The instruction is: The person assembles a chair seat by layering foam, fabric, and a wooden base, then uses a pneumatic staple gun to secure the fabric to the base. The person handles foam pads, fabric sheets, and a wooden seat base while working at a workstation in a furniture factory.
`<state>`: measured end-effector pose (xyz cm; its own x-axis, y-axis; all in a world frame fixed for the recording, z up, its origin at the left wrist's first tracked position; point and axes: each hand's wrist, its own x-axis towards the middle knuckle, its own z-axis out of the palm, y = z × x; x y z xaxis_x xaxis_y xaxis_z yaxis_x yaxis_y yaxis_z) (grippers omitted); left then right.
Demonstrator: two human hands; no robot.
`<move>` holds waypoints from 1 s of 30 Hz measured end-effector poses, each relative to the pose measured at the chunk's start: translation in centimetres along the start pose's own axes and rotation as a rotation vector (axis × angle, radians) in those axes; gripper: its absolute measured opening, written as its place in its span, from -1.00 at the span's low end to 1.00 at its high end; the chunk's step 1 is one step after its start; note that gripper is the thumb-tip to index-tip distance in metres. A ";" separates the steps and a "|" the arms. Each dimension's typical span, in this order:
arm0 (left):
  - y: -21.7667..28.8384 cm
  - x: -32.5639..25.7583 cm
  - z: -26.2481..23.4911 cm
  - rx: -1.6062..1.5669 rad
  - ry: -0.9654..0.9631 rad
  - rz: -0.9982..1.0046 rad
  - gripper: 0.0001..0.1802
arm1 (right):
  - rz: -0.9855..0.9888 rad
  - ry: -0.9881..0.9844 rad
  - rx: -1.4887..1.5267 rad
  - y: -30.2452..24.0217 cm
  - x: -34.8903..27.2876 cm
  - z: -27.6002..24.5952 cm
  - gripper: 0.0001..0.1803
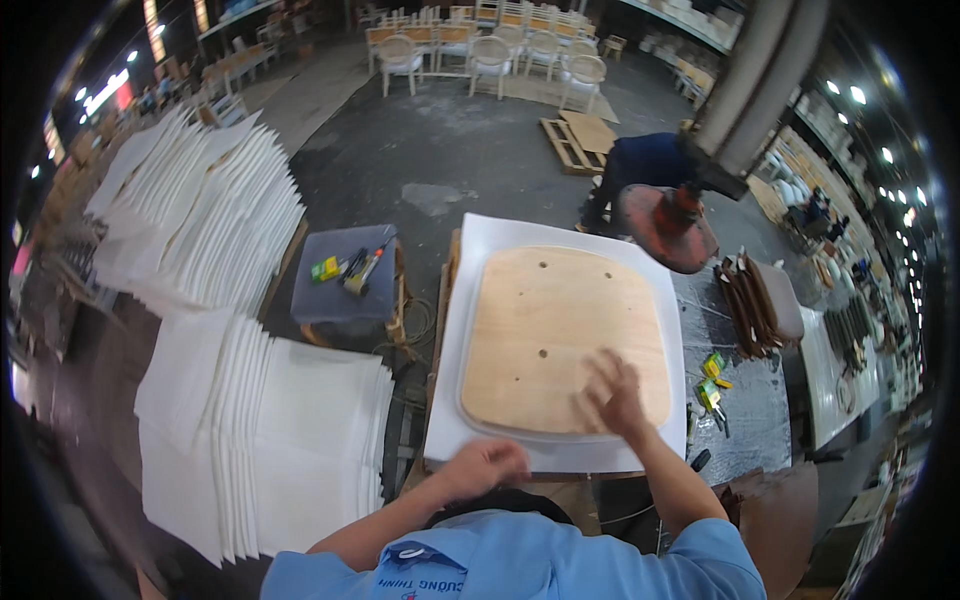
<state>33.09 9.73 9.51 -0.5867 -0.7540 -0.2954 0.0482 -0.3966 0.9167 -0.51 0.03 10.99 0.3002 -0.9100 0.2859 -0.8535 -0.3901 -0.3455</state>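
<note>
A pale plywood seat board with rounded corners and several small holes lies flat on a white foam sheet, which reaches past it on all sides. Over the board's near right part is my right hand, fingers apart and smeared by motion; whether it touches the wood is unclear. My left hand is at the near edge of the foam, left of centre, its fingers curled together. Anything inside those fingers is hidden.
Stacked white sheets stand close on my left. A small grey-topped stool holds tools. To the right, a plastic-covered table carries small green-yellow boxes and brown covers. A red round press head hangs beyond the board's far right corner.
</note>
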 end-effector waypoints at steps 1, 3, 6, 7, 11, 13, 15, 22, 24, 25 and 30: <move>3.0 2.7 -0.7 0.259 0.213 0.054 -0.54 | 0.221 0.171 0.010 3.9 -0.3 -1.5 -0.35; 7.3 9.3 -3.4 0.775 0.620 0.232 -0.43 | 0.508 0.280 -0.337 11.3 -0.9 -6.2 -0.25; 7.5 13.5 -8.2 1.170 0.983 -0.108 -0.23 | 0.792 0.051 -0.214 13.7 2.6 -3.3 -0.22; 7.7 15.3 -8.1 1.183 0.999 -0.287 -0.17 | 0.685 0.023 -0.154 15.4 2.1 -3.3 -0.22; 4.9 17.9 -7.9 0.987 0.903 -0.238 -0.16 | 0.698 -0.021 -0.065 18.2 0.2 -2.3 -0.26; 3.9 17.3 -8.4 1.035 0.905 -0.289 -0.17 | 0.741 -0.101 -0.069 17.3 0.4 -1.1 -0.27; 4.2 17.4 -8.5 1.063 0.939 -0.241 -0.22 | 0.741 -0.125 -0.124 16.9 1.3 -1.4 -0.26; 5.2 17.8 -8.6 1.015 0.862 -0.259 -0.27 | 0.773 -0.139 -0.073 16.0 1.1 -2.3 -0.25; 5.5 18.2 -8.8 1.043 0.859 -0.219 -0.28 | 0.774 -0.110 -0.097 16.2 0.6 -2.4 -0.25; 5.6 18.4 -8.8 1.057 0.858 -0.199 -0.28 | 0.775 -0.097 -0.109 16.4 0.4 -2.4 -0.25; 5.6 18.6 -9.4 1.067 0.858 -0.213 -0.28 | 0.798 -0.087 -0.088 15.7 0.2 -2.0 -0.25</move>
<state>30.03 -11.40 6.69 0.1893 -0.9673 -0.1687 -0.8421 -0.2483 0.4788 -14.68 -5.94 7.42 -0.3849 -0.9186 -0.0894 -0.8539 0.3912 -0.3432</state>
